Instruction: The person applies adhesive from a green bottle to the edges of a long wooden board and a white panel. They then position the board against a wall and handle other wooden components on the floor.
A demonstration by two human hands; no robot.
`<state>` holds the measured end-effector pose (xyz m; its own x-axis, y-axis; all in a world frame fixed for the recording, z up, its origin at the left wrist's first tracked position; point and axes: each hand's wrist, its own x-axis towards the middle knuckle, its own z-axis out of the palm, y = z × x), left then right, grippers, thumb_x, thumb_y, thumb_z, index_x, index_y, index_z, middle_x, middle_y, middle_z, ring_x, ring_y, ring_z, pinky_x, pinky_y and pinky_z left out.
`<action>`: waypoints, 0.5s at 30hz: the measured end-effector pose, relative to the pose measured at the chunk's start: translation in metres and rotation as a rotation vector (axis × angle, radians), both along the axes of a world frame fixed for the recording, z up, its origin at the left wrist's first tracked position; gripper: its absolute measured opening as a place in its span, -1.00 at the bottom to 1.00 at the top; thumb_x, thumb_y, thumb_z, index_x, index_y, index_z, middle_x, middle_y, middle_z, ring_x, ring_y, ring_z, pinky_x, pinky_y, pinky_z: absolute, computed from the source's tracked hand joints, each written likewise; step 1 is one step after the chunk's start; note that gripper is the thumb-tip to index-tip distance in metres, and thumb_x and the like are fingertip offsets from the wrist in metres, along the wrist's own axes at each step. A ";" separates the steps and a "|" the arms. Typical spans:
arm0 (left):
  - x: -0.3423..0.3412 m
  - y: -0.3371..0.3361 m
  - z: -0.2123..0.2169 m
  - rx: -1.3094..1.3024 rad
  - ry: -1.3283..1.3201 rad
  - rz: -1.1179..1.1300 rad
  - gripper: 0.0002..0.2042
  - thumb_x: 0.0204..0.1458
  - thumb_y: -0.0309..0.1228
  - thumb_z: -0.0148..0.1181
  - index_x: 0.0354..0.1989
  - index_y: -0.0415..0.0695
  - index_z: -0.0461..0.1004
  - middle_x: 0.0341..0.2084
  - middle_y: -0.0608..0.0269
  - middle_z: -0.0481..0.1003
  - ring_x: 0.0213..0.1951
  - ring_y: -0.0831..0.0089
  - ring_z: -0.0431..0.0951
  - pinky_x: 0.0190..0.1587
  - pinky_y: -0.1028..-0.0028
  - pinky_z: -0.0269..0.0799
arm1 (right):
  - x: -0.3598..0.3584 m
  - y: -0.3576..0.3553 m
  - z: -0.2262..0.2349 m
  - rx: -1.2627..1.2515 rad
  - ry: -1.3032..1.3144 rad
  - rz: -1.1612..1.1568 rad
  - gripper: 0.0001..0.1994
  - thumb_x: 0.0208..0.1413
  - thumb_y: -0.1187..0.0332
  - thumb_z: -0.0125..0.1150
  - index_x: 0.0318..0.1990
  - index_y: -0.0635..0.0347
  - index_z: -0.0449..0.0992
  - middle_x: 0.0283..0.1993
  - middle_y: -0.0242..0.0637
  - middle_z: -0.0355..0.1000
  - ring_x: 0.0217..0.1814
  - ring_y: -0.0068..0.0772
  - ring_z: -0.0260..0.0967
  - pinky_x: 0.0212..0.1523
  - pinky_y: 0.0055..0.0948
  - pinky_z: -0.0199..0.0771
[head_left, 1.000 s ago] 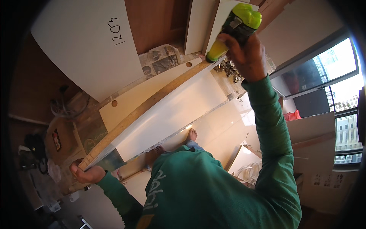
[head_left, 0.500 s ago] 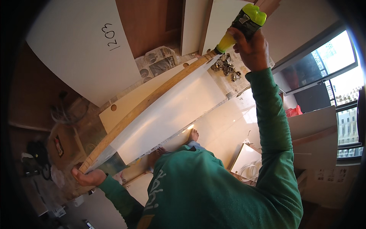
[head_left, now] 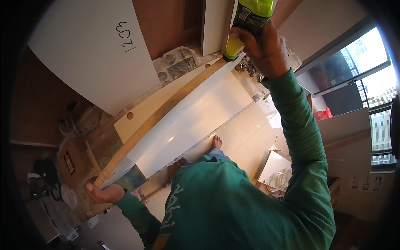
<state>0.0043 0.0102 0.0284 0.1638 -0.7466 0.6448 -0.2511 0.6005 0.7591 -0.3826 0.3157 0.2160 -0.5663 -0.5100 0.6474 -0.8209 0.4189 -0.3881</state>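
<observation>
- Where it shows beside a bare foot (head_left: 216,142), the pale tiled floor (head_left: 246,132) is glossy and catches bright patches of light
- At upper left, a large white board (head_left: 91,50) bears black handwriting
- Slanting across the middle, from lower left to upper right, a long white panel (head_left: 196,118) is held between the two hands, its wood-toned edge (head_left: 160,111) facing up
- Beyond that edge, partly covered by the panel, lies a cream board (head_left: 143,112) with round holes
- Near the far end of the cream board, crumpled newspaper (head_left: 179,64) is spread out
- Toward the lower right, white coiled strip (head_left: 278,181) rests on a smaller white piece
- At the panel's upper right end, a yellow-green bottle (head_left: 250,21) with a dark label tilts neck down, its mouth at the edge; whether they touch, I cannot tell
- Wrapped firmly round the bottle is the right hand (head_left: 266,52)
- Curled around the panel's lower left end is the left hand (head_left: 104,193), well apart from the right
- Just below the bottle's neck lie small shiny metal pieces (head_left: 250,68)
</observation>
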 end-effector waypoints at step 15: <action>0.003 0.011 0.017 0.056 -0.043 -0.163 -0.59 0.34 -0.15 -0.25 -0.49 -0.17 0.29 -0.53 0.22 0.28 -0.42 0.33 0.32 -0.28 0.36 0.25 | 0.018 0.004 -0.004 -0.097 -0.212 -0.109 -0.60 0.14 0.18 0.43 -0.03 0.26 0.47 -0.23 -0.17 0.65 -0.17 -0.12 0.66 -0.13 -0.25 0.64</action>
